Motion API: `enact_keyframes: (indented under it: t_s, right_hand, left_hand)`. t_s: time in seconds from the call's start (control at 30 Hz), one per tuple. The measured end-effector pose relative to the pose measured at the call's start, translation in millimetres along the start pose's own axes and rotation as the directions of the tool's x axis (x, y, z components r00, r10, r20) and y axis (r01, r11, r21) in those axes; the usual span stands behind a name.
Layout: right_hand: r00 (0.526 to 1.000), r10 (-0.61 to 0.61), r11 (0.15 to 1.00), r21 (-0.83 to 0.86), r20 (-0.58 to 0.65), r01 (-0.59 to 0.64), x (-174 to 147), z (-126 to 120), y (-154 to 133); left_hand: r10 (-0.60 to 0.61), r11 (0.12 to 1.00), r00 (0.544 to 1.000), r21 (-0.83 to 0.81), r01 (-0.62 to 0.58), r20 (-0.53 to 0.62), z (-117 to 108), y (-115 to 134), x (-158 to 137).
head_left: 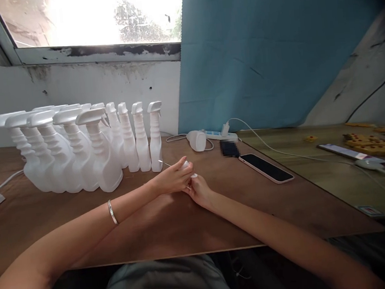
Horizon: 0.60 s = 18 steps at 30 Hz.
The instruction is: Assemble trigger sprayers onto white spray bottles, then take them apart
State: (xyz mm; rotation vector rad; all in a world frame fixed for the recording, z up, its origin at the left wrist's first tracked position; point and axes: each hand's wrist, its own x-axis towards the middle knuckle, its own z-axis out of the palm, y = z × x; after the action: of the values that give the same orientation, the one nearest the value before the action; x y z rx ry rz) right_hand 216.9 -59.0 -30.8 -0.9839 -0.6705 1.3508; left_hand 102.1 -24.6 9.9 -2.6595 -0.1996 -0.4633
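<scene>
two bare hands meet over the bench [133, 239] — the left hand [175, 176] and the right hand [200, 192] come together at one spot. between them sits a small white part [185, 165], its top showing at the left hand's fingertips. the left hand's fingers are curled and pressed in on it; the right hand comes up from just beside and below, thumb side in (most of its fingers are hidden, so i cannot tell whether it pinches the same piece or another). a thin rod [165, 163] pokes out past the left hand, toward the nearest of the white spray bottles [104, 163]; whether its tip touches that bottle cannot be told.

the step in hand looks, to my judgement, like close two-handed work on the white part, held clear of the bench top. the next move seems to call for a steady left hand, small finger motions from the right hand, and room for the rod. the bottles stand upright, beyond and to the left of the left hand — near, but not held. to the right of the right hand, well apart, lies a dark-screened phone [267, 167].
</scene>
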Motion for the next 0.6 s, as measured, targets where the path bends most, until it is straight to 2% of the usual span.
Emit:
enact_keyframes:
  t_s: [0.1,0.17,0.27,0.33,0.4,0.47,0.53,0.6]
  right_hand:
    - [1.000,-0.007,1.000,-0.015,0.003,0.008,4,-3,2]
    - [1.000,-0.004,1.000,-0.014,0.006,0.004,5,-4,-1]
    - [0.999,0.038,0.999,0.026,-0.030,-0.038,4,-5,-10]
    - [0.993,0.085,0.995,0.062,-0.085,-0.080,5,-7,-18]
    - [0.987,0.099,0.993,0.077,-0.128,-0.089,7,-13,-26]
    - [0.985,0.065,0.995,0.079,-0.161,-0.052,10,-23,-33]
    - [0.977,0.018,0.996,0.089,-0.212,0.001,15,-37,-39]
    - [0.961,-0.022,0.993,0.108,-0.276,0.054,20,-52,-45]
  left_hand:
    - [0.060,0.997,0.996,0.033,-0.063,0.069,0,1,6]
    - [0.063,0.994,0.996,0.081,-0.069,0.068,-5,0,9]
    - [-0.101,0.984,0.995,0.149,0.101,-0.007,-17,-5,8]
    - [-0.276,0.952,0.958,0.116,0.284,-0.080,-22,-6,4]
    - [-0.448,0.894,0.888,-0.013,0.449,-0.101,-23,-4,-3]
    - [-0.561,0.813,0.827,-0.208,0.544,-0.030,-20,1,-10]
    - [-0.593,0.714,0.802,-0.415,0.565,0.073,-13,8,-15]
    - [-0.601,0.605,0.790,-0.577,0.548,0.120,-4,13,-15]
